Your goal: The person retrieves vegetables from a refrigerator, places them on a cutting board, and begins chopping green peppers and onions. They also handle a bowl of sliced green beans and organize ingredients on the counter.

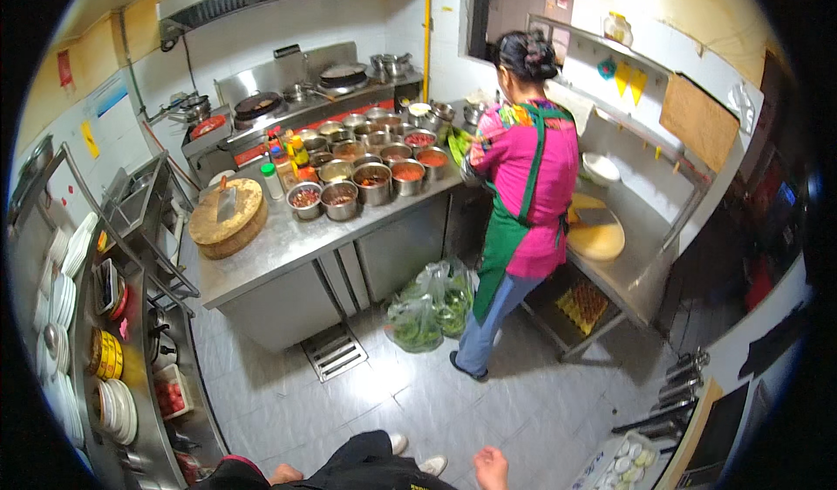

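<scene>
At the bottom edge of the head view, my left hand (286,474) is partly in sight beside my dark clothing; its fingers are too hidden to judge. My right hand (490,468) hangs low over the tiled floor, fingers curled, with no object visible in it. Neither hand visibly touches any kitchen item. Before me stands a stainless steel counter (281,245). It bears a round wooden chopping block (252,218) with a cleaver (227,205) lying on it, and many steel pots of ingredients (373,192). Clear plastic bags of leafy greens (418,320) rest on the floor against the counter.
A person in a green apron (500,274) stands at the counter's right end, near green vegetables (460,142). Plate shelves (140,359) line the left. A yellow cutting board (598,238) lies on the right-hand table. A floor drain (335,353) and a mushroom-like produce tray (624,467) lie lower down.
</scene>
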`<state>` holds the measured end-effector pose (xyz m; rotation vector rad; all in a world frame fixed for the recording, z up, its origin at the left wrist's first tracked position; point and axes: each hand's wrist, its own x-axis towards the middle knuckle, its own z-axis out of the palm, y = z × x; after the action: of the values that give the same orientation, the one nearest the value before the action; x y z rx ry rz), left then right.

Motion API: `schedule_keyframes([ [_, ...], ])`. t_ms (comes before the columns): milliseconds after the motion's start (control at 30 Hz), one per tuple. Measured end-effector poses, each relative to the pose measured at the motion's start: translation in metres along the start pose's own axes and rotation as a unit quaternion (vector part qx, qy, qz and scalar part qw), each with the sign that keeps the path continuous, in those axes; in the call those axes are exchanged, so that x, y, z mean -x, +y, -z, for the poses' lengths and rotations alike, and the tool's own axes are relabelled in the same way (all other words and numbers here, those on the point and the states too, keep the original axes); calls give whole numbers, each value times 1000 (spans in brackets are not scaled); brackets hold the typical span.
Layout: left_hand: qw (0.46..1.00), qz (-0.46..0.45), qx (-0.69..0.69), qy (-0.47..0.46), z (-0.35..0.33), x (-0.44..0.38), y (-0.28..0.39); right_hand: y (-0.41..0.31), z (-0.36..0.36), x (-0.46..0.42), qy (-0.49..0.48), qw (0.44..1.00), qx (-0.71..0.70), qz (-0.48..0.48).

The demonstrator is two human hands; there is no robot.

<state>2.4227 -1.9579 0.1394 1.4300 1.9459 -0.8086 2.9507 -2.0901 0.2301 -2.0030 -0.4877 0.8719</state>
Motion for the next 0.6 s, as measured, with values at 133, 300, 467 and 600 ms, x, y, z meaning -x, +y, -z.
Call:
schedule_keyframes([
  [133,986,24,159,43,15,29,71,-9,26,6,26,997,-59,-45],
  [300,958,-84,269,61,66,-52,135,28,33,-36,71,998,-1,1],
  [467,927,-112,354,50,127,-108,180,-33,-12,-35,72,980,183,31],
  [600,946,-204,253,14,183,-99,215,-59,-58,-34,72,987,143,-6],
])
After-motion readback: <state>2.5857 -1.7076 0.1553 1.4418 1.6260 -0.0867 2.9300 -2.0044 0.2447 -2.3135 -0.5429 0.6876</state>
